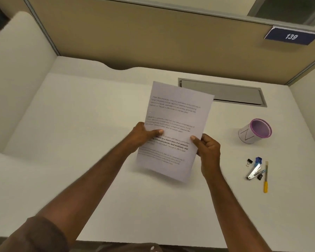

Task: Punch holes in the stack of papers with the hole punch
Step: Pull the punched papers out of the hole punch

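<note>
A stack of printed white papers is lifted off the white desk, tilted to the right. My left hand grips its left edge with the thumb laid across the text. My right hand pinches the right edge, thumb on top. A small metal tool with a blue part, possibly the hole punch, lies on the desk to the right of my right hand, apart from both hands.
A purple-rimmed pen cup stands at the right. Black binder clips and a yellow-handled tool lie beside the metal tool. A grey cable flap sits behind the papers. Beige partitions enclose the desk.
</note>
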